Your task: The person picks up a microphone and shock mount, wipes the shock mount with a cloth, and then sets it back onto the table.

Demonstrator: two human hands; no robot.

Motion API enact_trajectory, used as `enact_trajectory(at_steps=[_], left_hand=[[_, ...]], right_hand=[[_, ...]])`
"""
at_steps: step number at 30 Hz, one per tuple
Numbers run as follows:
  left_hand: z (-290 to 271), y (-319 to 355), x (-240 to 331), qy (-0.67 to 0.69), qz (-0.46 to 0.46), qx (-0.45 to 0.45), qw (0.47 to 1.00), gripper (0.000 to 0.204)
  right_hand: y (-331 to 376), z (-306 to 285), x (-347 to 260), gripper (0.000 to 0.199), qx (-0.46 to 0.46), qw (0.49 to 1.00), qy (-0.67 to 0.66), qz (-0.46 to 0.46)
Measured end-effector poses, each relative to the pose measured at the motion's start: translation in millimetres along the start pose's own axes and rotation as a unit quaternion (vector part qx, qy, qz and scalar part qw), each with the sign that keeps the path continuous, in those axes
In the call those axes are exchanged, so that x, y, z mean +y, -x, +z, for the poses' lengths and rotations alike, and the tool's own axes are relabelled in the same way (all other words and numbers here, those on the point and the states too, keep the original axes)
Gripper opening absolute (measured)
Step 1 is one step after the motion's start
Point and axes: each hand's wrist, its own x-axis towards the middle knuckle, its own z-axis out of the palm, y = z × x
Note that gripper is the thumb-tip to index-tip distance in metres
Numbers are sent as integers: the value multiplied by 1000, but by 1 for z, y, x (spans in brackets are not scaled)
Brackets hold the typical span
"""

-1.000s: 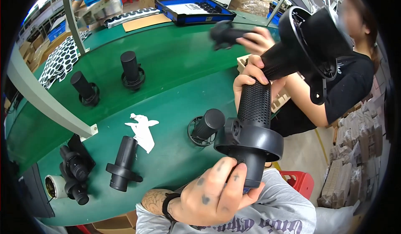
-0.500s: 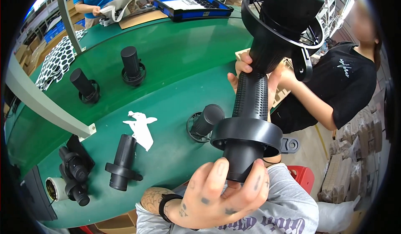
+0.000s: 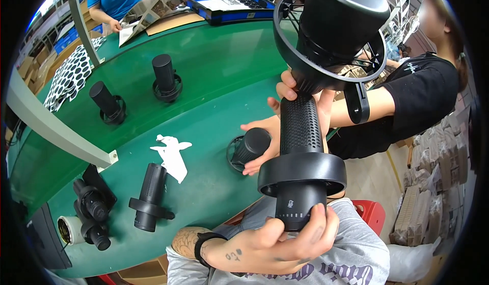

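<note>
Gripping black perforated tube point(image 3: 301, 147), left hand point(image 3: 275, 244) closed; co-worker's caged fan point(image 3: 331, 30) crowding above.

Bright, even overhead light, soft shadows; fisheye bends edges into a black, slightly blurred rim.

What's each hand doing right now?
Left hand: closed around the lower end of the black device.
Right hand: closed on its ribbed grip, higher up.

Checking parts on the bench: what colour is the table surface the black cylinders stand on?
Green, a glossy green table, clearest in the head view around the black cylinders.
</note>
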Motion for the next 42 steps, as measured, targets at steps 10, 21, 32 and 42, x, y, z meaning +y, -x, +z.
enact_trajectory(at_steps=[10,21,32,42], left_hand=[[-4,-7,-1,52,-14,18,998,21],[-17,5,-2,323,-319,-111,884,26],[-9,27,-14,225,-172,-287,915,34],[-8,30,-41,210,-255,-248,911,32]], right_hand=[[-2,0,20,72,62,995,10,-76],[-1,33,-39,55,99,691,652,-296],[-47,-94,-49,48,51,373,926,7],[12,-117,-47,58,243,468,837,-144]])
